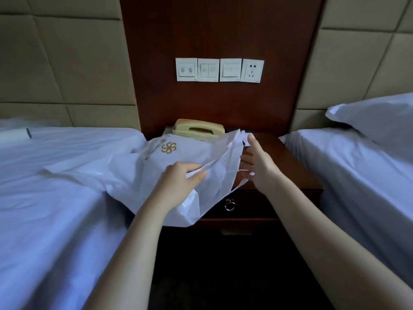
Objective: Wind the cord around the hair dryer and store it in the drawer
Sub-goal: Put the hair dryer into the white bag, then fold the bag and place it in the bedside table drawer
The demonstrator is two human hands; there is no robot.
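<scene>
Head view: a white bag [156,166] with a gold emblem lies across the bench's [290,162] left and front edges and spills onto the left bed [55,175]. The left hand [178,177] pinches the bag's rim. The right hand [257,162] has its fingers [253,142] spread at the bag's mouth and holds nothing. No hair dryer or cord shows; they may be inside the bag. The drawer [245,204] under the front edge is closed, so winding and storing both look still to do.

Dim room, deep shadow low down, wide-angle bending at edges
</scene>
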